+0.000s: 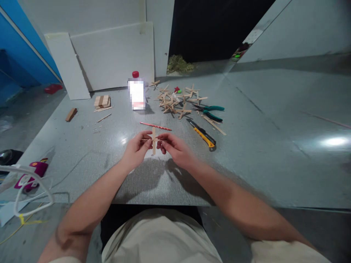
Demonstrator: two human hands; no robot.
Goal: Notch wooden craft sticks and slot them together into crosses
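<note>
A small cross of flat wooden sticks is held just above the grey table, one stick upright in view and the other running sideways. My left hand pinches the left end of the sideways stick between thumb and fingers. On the other side, my right hand is closed on the right end. Fingers hide part of the crossing piece. Just beyond the hands lies a red patterned pencil.
Beyond are a pile of joined wooden sticks, a red-capped bottle and stacked sticks. Green-handled pliers and a yellow cutter lie right. A brown block and a purple glue gun are left.
</note>
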